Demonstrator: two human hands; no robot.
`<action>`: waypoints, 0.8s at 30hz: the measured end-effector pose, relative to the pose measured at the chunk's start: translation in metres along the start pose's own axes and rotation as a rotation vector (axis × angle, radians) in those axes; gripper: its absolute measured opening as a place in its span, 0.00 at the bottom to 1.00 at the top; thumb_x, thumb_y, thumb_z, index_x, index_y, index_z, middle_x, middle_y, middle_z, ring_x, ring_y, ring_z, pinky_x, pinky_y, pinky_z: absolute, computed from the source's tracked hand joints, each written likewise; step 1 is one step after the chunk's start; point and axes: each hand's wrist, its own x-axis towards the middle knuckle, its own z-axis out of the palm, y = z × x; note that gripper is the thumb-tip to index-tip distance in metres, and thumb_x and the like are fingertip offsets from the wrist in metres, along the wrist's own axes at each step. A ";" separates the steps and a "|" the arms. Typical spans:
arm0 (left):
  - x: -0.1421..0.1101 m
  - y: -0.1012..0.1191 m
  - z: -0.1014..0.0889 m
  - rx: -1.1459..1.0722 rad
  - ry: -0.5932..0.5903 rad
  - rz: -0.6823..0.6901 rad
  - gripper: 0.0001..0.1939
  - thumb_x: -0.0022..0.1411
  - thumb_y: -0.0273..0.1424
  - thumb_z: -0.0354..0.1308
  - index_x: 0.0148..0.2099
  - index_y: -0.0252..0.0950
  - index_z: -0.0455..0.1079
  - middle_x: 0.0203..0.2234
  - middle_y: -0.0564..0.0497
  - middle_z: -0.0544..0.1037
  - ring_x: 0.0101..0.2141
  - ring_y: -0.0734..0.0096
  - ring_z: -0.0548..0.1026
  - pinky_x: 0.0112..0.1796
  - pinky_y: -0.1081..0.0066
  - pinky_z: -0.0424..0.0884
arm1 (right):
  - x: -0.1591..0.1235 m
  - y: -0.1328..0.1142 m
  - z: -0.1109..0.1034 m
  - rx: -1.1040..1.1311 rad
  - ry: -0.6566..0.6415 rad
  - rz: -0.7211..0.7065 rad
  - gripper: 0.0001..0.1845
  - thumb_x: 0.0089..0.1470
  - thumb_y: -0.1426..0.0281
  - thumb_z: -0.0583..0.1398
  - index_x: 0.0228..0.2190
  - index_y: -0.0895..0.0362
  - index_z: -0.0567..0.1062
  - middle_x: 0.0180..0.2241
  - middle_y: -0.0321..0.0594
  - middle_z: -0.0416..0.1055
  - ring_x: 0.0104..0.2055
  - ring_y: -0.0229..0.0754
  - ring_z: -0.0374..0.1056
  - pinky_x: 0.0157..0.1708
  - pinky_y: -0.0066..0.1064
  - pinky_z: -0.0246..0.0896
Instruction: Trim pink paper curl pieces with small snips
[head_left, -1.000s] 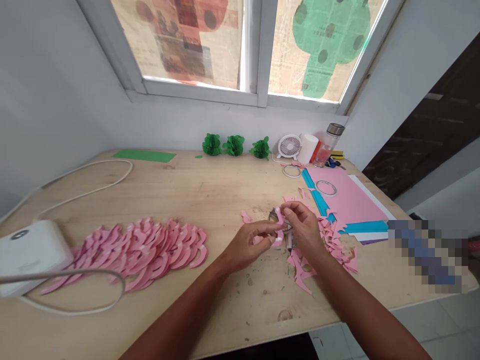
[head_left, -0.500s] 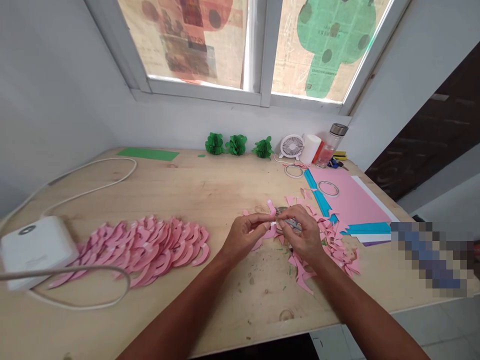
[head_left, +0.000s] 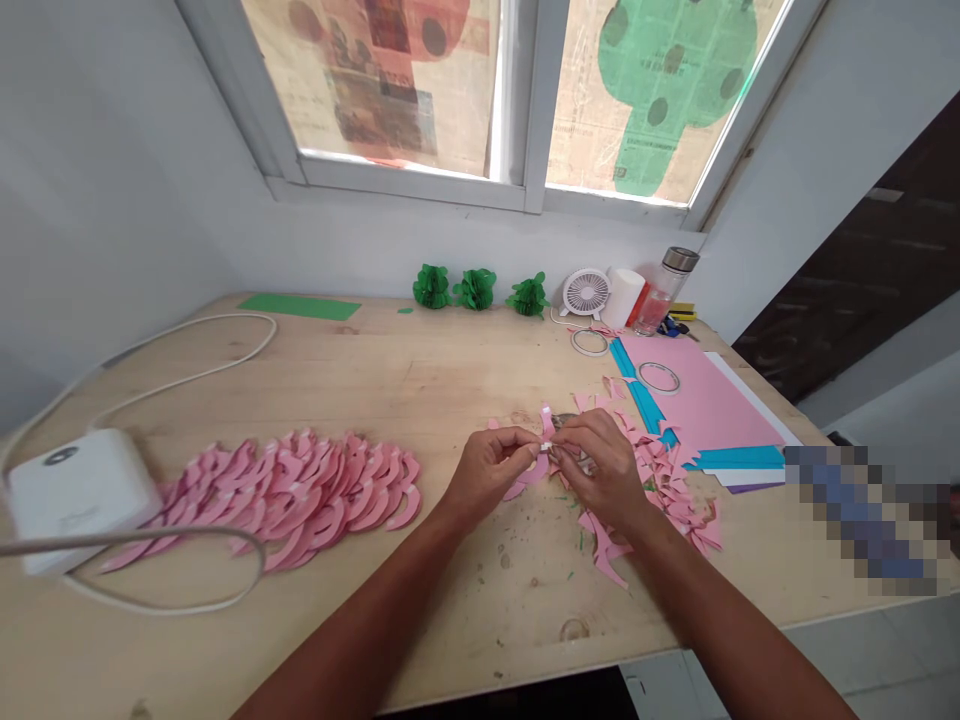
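Note:
My left hand (head_left: 491, 468) and my right hand (head_left: 600, 460) meet over the table, fingertips pinched close together. Between them is a small white strip (head_left: 547, 446) that looks like double-sided tape. Just below the fingertips lies a curved pink paper piece (head_left: 537, 470), and another end of pink paper (head_left: 546, 412) with a white patch sticks up behind them. A greyish object behind my right hand is mostly hidden. Pink paper scraps (head_left: 664, 480) lie around my right hand. To the left, many curved pink paper pieces (head_left: 300, 500) overlap in rows, several with white patches.
A white box-shaped device (head_left: 82, 495) with a cable stands at the left. Green paper balls (head_left: 475, 289), a small fan (head_left: 586, 293) and a glass bottle (head_left: 664, 290) line the wall. Tape rolls (head_left: 658, 378) and coloured sheets (head_left: 701, 400) lie at right.
The right fingers have shifted and closed in beside the left fingertips, and the white strip now shows between them. The camera view has moved slightly.

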 end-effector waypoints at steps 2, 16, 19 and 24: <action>0.000 0.001 0.000 -0.006 0.000 -0.002 0.08 0.51 0.32 0.57 0.27 0.32 0.73 0.19 0.53 0.71 0.24 0.75 0.66 0.27 0.76 0.61 | 0.001 0.000 0.000 -0.003 0.002 -0.010 0.07 0.50 0.76 0.57 0.32 0.54 0.72 0.31 0.42 0.70 0.35 0.43 0.64 0.34 0.37 0.60; 0.000 0.000 0.002 -0.046 0.070 -0.024 0.09 0.51 0.33 0.57 0.27 0.32 0.73 0.20 0.51 0.73 0.24 0.74 0.68 0.26 0.75 0.63 | 0.001 -0.002 0.000 0.129 0.044 0.279 0.05 0.49 0.76 0.55 0.26 0.55 0.69 0.26 0.37 0.67 0.31 0.40 0.62 0.33 0.33 0.57; 0.001 0.003 0.001 -0.071 0.111 -0.013 0.09 0.51 0.33 0.57 0.28 0.33 0.74 0.23 0.50 0.74 0.25 0.73 0.69 0.28 0.75 0.65 | 0.001 0.000 0.000 0.272 -0.007 0.421 0.02 0.49 0.73 0.56 0.26 0.56 0.69 0.25 0.36 0.65 0.29 0.38 0.61 0.31 0.30 0.57; 0.000 0.005 0.002 -0.095 0.123 -0.011 0.09 0.50 0.31 0.57 0.33 0.34 0.76 0.28 0.49 0.76 0.28 0.73 0.70 0.30 0.74 0.67 | -0.001 0.004 0.003 0.437 -0.078 0.534 0.03 0.49 0.70 0.57 0.27 0.57 0.70 0.26 0.36 0.65 0.29 0.37 0.61 0.29 0.29 0.57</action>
